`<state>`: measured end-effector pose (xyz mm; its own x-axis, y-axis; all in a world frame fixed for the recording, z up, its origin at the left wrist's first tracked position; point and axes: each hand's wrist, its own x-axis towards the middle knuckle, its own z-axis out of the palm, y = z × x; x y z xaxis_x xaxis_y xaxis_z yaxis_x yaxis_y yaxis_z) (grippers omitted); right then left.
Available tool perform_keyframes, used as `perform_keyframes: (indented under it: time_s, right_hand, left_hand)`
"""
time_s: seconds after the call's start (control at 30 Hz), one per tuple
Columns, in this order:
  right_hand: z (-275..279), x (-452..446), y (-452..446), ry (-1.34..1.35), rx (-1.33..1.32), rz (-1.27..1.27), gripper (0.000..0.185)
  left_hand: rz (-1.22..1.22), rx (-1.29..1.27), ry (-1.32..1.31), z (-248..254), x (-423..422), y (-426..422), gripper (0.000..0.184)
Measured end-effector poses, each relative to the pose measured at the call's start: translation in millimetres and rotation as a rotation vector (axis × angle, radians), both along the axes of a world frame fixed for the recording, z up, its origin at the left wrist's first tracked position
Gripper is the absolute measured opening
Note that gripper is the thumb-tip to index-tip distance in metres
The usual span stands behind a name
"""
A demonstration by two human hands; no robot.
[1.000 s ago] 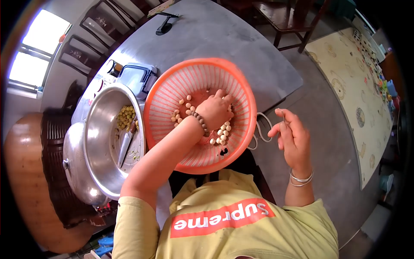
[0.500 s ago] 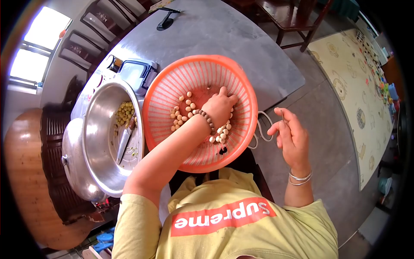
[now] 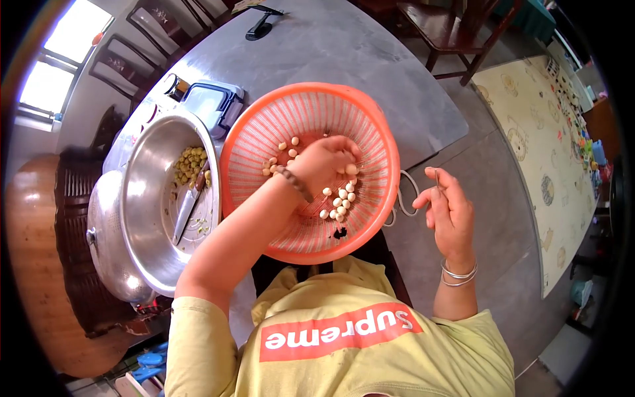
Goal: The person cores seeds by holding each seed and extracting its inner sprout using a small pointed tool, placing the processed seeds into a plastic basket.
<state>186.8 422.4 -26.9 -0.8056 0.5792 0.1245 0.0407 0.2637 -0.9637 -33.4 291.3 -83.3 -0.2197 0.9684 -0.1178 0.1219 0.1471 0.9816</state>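
Fingers of the left hand (image 3: 323, 162) are bent inside the orange colander, with a pale seed just at their tips; I cannot tell if they grip it. Pale round seeds (image 3: 342, 203) lie mostly in a group near the centre of the frame, below these fingers, and several others are on the far side of the wrist, toward the left. They rest in the orange plastic colander (image 3: 311, 88), whose wall has one black patch at the lower side. At the right of the frame, the right hand (image 3: 451, 215) is raised, well apart from the colander, and its thumb and forefinger are pinched narrow on a thin needle-like pick (image 3: 437, 177). Left of the colander stands a steel basin (image 3: 147, 221), which contains yellow-green pieces (image 3: 190, 164) and a knife (image 3: 188, 208) lying slanted beside them. Behind the basin, toward the upper left, a clear-lidded box (image 3: 208, 106) and a small jar (image 3: 174, 87) are on the grey desk (image 3: 324, 49). Near its far edge, at the top of the frame, is a black stand (image 3: 258, 28).
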Motion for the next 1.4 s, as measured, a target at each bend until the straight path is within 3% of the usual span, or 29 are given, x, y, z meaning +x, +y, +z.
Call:
perform_keyframes:
  time_s: [0.03,0.07,0.27,0.6,0.67,0.8,1.07,1.2,1.4]
  right_hand:
    - [0.4,-0.9,-0.8,0.004,0.005,0.001,0.024]
    - [0.8,-1.7,-1.8,0.004,0.007,0.007,0.024]
    - [4.4,-8.2,-10.1,-0.006,0.020,0.027,0.024]
    - [16.4,-29.5,-29.3,-0.024,0.076,0.204,0.026]
    - [21.6,-38.1,-35.8,-0.004,0.096,0.269,0.027]
    - [34.8,-58.3,-51.4,0.095,0.180,0.403,0.028]
    - [77.0,-97.1,-124.2,-0.159,0.242,0.619,0.034]
    - [82.1,-111.9,-182.3,0.021,0.201,0.840,0.034]
    - [94.1,-141.8,-248.5,0.245,0.221,0.981,0.031]
  left_hand:
    - [0.189,-0.022,-0.586,12.0,-1.8,-3.5,0.010]
    - [0.422,-0.024,-1.002,24.1,-3.5,-7.1,0.010]
    - [0.423,0.241,-1.286,59.1,-11.8,-41.6,0.014]
    - [0.630,0.217,-1.099,79.3,12.8,-85.0,0.011]
    - [0.570,0.320,-1.166,80.9,10.1,-104.0,0.006]
    - [0.685,0.448,-1.059,93.1,0.5,-142.5,0.004]
    - [0.851,0.658,-1.007,96.3,-21.4,-225.8,0.022]
    - [0.836,0.680,-1.054,92.4,-23.9,-258.7,0.025]
    - [0.869,0.610,-0.926,97.3,-30.2,-302.2,0.022]
